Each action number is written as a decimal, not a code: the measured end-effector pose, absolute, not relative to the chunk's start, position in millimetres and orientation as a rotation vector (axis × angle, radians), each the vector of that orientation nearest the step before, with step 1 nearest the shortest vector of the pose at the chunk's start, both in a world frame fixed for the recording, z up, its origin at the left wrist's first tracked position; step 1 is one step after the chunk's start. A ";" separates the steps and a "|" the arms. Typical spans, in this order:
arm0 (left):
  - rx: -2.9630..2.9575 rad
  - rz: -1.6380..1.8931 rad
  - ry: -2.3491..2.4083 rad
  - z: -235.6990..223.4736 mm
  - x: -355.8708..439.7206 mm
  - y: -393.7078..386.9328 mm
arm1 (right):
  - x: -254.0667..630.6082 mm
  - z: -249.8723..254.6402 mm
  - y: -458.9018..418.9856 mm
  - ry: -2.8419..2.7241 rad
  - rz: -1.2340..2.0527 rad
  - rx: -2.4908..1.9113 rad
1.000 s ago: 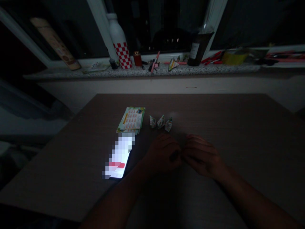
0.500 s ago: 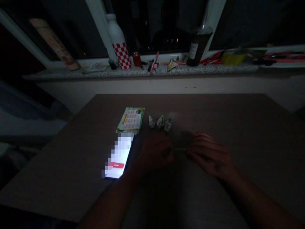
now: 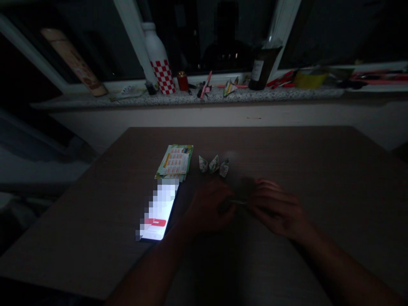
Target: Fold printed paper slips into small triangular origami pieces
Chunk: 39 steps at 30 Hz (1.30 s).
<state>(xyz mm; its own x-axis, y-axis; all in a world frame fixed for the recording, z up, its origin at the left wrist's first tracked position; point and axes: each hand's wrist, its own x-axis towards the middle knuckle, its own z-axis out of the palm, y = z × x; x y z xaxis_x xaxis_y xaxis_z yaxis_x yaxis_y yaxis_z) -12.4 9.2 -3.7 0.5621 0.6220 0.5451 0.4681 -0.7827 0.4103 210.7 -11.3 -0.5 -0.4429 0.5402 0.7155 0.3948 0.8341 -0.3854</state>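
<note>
1. Two bare forearms enter from the near edge of the view: the left forearm [image 3: 153, 263] slants up and to the right, the right forearm [image 3: 344, 259] up and to the left.
2. Left hand [image 3: 213, 206]: back uppermost, fingers curled inward and closed on one end of a thin pale strip [image 3: 238, 202]; a dark hollow shows beside the thumb side.
3. Right hand [image 3: 276, 206]: fingers bent, laid close together and pointing left, their tips closed on the other end of the strip. The strip spans the short gap between the hands, above the bench [image 3: 287, 148].
4. Both grips are partly obscured; the fingertips and strip ends merge into shadow, and the strip's material and full length cannot be told.
5. Three small folded papers, namely the left folded paper [image 3: 203, 164], the middle folded paper [image 3: 213, 164] and the right folded paper [image 3: 224, 168], stand in a row beyond the left hand. Their printing is illegible.
6. Printed cards [image 3: 174, 161] lie stacked left of this row; a lit phone [image 3: 159, 212], its screen partly pixelated, lies on their near side, beside the left forearm.
7. Much of the windowsill [image 3: 127, 100] clutter is dim; a checkered bottle [image 3: 162, 70] is distinct, while the items at far right are blurred.
</note>
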 end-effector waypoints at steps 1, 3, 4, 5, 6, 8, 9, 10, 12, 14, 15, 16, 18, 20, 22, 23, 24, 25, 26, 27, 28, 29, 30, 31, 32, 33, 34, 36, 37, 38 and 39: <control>2.588 1.005 0.879 -5.0 -9.1 7.4 | 208.2 -1.6 -11.7 -2.104 0.218 -0.682; 2.620 0.965 0.813 -7.5 -3.3 4.9 | 205.1 -2.8 -12.2 -2.117 0.243 -0.691; 2.632 0.947 0.784 -8.4 -1.4 4.3 | 204.5 -2.9 -12.4 -2.118 0.252 -0.699; 2.637 0.933 0.766 -8.9 -0.2 4.0 | 204.4 -2.9 -12.5 -2.118 0.261 -0.710; 2.640 0.920 0.756 -9.2 0.4 3.9 | 204.7 -2.8 -12.6 -2.119 0.271 -0.724; 2.638 0.905 0.769 -9.2 0.1 4.0 | 205.4 -3.1 -12.5 -2.116 0.284 -0.748; 2.635 0.909 0.778 -9.1 -0.3 4.0 | 205.7 -3.4 -12.4 -2.113 0.286 -0.756; 2.631 0.921 0.786 -9.1 -0.7 3.9 | 205.8 -3.9 -12.2 -2.110 0.286 -0.758; 2.616 0.959 0.801 -9.3 -0.8 3.5 | 205.6 -4.9 -11.8 -2.108 0.285 -0.754; 2.604 0.984 0.819 -9.8 -0.2 3.2 | 205.4 -5.8 -11.3 -2.113 0.282 -0.750; 2.600 0.985 0.825 -10.1 0.2 3.1 | 205.5 -6.0 -11.1 -2.113 0.281 -0.752; 2.593 0.983 0.829 -10.4 0.5 3.0 | 205.6 -6.2 -11.0 -2.111 0.277 -0.756; 2.567 0.993 0.835 -10.4 0.9 3.0 | 206.2 -6.2 -10.8 -2.106 0.269 -0.768; 2.536 1.010 0.844 -9.9 0.6 2.6 | 206.5 -6.0 -10.8 -2.106 0.269 -0.778; 2.521 1.010 0.853 -8.8 0.2 1.7 | 206.4 -5.8 -11.1 -2.108 0.273 -0.786; 2.520 0.999 0.860 -8.2 0.1 1.1 | 206.0 -5.7 -11.3 -2.113 0.280 -0.789; 2.522 0.981 0.871 -7.7 0.1 0.5 | 205.6 -5.7 -11.5 -2.120 0.284 -0.786; 2.525 0.959 0.887 -7.3 0.3 0.0 | 205.0 -5.7 -11.6 -2.129 0.286 -0.781; 2.528 0.945 0.904 -7.1 0.6 -0.4 | 204.5 -5.9 -11.7 -2.139 0.288 -0.775; 2.533 0.936 0.914 -7.0 0.9 -0.7 | 203.9 -6.2 -11.8 -2.149 0.289 -0.771; 2.539 0.931 0.912 -7.2 1.3 -0.8 | 203.4 -6.6 -11.7 -2.157 0.286 -0.766; 2.545 0.937 0.902 -7.5 1.7 -0.7 | 203.1 -7.1 -11.7 -2.161 0.282 -0.763; 2.550 0.950 0.891 -7.8 2.0 -0.6 | 202.9 -7.5 -11.7 -2.163 0.280 -0.762; 2.555 0.966 0.884 -8.2 2.3 -0.5 | 202.9 -7.9 -11.7 -2.163 0.279 -0.764; 2.557 0.976 0.881 -8.4 2.4 -0.4 | 203.0 -8.2 -11.7 -2.163 0.276 -0.768; 2.557 0.976 0.881 -8.5 2.4 -0.4 | 203.2 -8.3 -11.8 -2.162 0.274 -0.774; 2.555 0.974 0.885 -8.3 2.4 -0.5 | 203.4 -8.3 -12.0 -2.166 0.272 -0.779; 2.550 0.967 0.892 -7.7 2.4 -0.8 | 203.8 -8.0 -12.2 -2.178 0.270 -0.788; 2.548 0.968 0.891 -7.3 2.4 -1.1 | 203.9 -7.9 -12.3 -2.184 0.271 -0.794; 2.547 0.974 0.892 -7.0 2.4 -1.2 | 204.0 -7.9 -12.4 -2.188 0.270 -0.794; 2.545 0.983 0.895 -6.7 2.5 -1.3 | 204.0 -8.0 -12.4 -2.190 0.270 -0.793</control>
<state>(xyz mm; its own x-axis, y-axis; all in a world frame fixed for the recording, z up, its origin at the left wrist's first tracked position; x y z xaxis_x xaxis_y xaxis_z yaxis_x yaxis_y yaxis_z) 2.5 -1.3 -6.7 0.5789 0.6340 0.5127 0.4514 -0.7728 0.4460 204.0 -12.4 -8.0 -0.5046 0.6191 0.6018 0.4544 0.7831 -0.4246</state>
